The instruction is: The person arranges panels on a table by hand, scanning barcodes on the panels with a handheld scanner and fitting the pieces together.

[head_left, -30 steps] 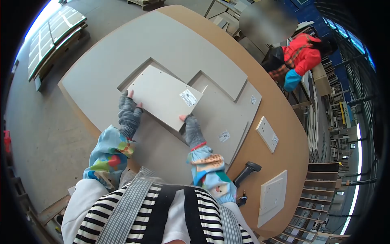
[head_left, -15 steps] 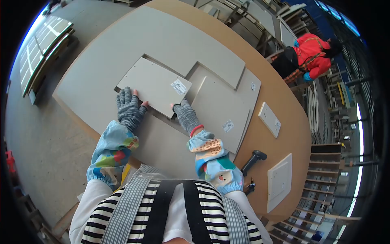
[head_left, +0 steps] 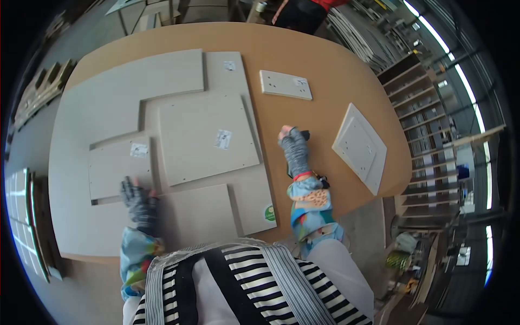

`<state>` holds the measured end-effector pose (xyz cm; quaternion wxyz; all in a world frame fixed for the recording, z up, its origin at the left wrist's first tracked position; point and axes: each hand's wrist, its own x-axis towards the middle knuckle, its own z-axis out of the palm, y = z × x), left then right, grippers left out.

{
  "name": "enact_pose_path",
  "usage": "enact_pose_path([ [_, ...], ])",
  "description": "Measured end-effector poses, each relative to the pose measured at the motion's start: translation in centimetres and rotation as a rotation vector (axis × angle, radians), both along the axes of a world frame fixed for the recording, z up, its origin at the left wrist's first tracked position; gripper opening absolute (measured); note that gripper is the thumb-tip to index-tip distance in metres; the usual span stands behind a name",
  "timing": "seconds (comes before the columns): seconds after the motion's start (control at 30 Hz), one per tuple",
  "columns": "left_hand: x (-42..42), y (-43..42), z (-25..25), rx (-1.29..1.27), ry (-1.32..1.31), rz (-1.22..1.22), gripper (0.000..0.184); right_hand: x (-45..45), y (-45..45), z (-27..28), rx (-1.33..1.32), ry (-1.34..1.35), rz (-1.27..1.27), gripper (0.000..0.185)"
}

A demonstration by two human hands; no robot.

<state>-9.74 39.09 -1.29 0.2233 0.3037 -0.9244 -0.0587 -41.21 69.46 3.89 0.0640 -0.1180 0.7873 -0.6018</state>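
Note:
My left hand (head_left: 140, 206), in a grey knit glove with bare fingertips, lies open with its fingers spread. It rests over the lower right corner of a small grey panel (head_left: 111, 173) with a white label. My right hand (head_left: 295, 149), gloved alike, is closed around a black handheld barcode scanner (head_left: 305, 134) above the brown board; most of the scanner is hidden by the hand. Between the hands lies a larger grey panel (head_left: 206, 154) with a label and small holes. A further grey panel (head_left: 200, 214) sits nearer my body.
Beyond these lies a large notched grey panel (head_left: 168, 70). To the right, a narrow drilled panel (head_left: 284, 89) and two stacked white panels (head_left: 346, 135) rest on the brown board (head_left: 319, 76). A co-worker (head_left: 300, 16) stands at the far edge. Slatted racking (head_left: 428, 108) stands at right.
My view has swung to the right. My right hand has left the small panel and closed on the scanner. My left hand is now at that panel's lower right corner.

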Motion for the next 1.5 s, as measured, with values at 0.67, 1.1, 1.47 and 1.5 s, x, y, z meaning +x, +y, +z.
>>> enact_pose_path([
  [0.67,-8.3,7.3,3.3,0.241,-0.250,-0.100,0.067,-28.8,-3.0,-5.3,1.047,-0.021,-0.383,0.071],
  [1.1,-8.8,7.5,4.0,0.277,-0.277,-0.091,0.068,-30.4,-4.7,-2.7,-0.164,0.215,-0.325,0.023],
  [1.47,-8.4,7.0,3.9,0.322,-0.247,-0.064,0.068,-24.5,-12.5,10.2,-0.065,0.845,-0.065,0.018],
  [1.5,-8.3,6.9,3.8,0.309,-0.241,-0.075,0.068,-24.3,-12.5,10.0,0.049,1.189,0.044,0.020],
])
